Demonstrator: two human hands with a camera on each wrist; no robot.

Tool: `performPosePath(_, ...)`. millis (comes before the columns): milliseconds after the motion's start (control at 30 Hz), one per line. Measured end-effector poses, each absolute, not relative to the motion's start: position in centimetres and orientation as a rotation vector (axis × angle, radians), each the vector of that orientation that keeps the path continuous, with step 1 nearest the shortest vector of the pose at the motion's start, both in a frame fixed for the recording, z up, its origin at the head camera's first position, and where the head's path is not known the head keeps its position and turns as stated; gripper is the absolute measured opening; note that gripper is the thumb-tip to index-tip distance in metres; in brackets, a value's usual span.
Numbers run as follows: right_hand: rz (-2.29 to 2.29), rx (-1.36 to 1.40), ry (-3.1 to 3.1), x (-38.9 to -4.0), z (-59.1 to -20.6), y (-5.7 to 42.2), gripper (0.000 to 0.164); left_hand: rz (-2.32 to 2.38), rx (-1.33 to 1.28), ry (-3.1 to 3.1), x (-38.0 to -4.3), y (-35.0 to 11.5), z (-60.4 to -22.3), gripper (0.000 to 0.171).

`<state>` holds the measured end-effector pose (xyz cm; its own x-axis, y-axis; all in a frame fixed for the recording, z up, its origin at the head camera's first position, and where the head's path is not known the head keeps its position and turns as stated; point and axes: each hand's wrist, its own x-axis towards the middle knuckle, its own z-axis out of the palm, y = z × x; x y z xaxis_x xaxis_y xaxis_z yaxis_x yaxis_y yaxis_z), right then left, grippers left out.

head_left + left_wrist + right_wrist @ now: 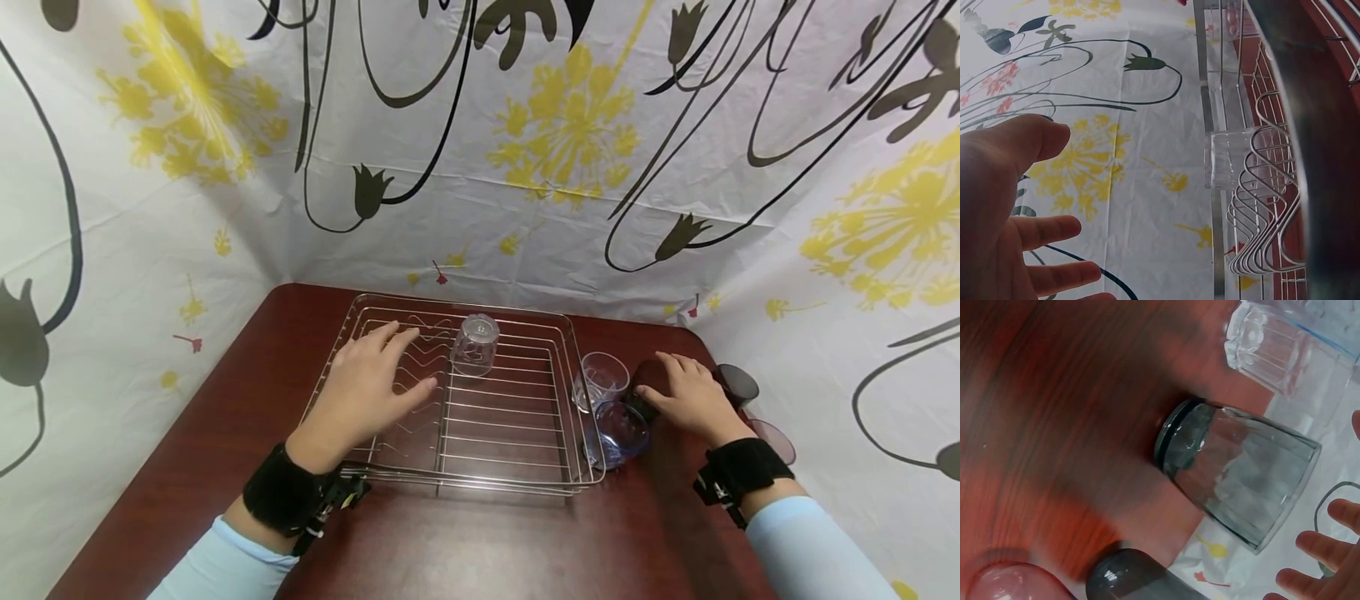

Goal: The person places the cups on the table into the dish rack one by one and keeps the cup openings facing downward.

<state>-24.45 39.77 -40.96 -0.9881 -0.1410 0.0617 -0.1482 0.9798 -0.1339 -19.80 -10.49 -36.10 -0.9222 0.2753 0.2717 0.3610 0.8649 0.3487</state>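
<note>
My left hand [363, 396] hovers over the left side of a wire dish rack [480, 481], thumb and fingers spread with nothing between them. Inside the rack a clear glass [475, 346] stands upside down. At the right, my right hand [693, 396] is above a smoky grey drinking glass [1241, 469], which it partly hides in the head view. The right wrist view shows that glass upright on the table, with the fingers [1322, 550] apart from it near its rim. Beside it, close to the rack, stand a clear glass [602, 377] and a blue glass [622, 432].
Right of my right hand are another dark glass [738, 383] and a pink glass [776, 440], near the table's right edge. Wavy wire dividers [1260, 206] line the rack's left part. A patterned white cloth [450, 233] hangs behind and beside the reddish-brown table [480, 550].
</note>
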Motion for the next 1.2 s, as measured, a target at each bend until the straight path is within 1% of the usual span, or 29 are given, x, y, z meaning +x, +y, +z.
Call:
performPosePath(267,0.219,0.207,-3.096,-25.2,-41.7,39.6,0.086,-0.563,-0.473,-2.842,-19.8,-10.8,-36.3,0.078)
performPosePath(567,0.227,0.162,-3.120,-25.1,-41.9,40.8,0.094,-0.557,-0.479,-2.858,-20.3,-10.2,-36.2,0.077)
performPosePath(867,0.245,0.169,-3.178,-25.6,-42.6,40.9,0.097,-0.549,-0.456,-2.876,-20.1,-10.5,-36.6,0.079)
performPosePath(1200,0.215,0.170,-3.198,-26.5,-43.2,40.4,0.091,-0.541,-0.443,-2.867,-19.9,-11.0,-37.2,0.078)
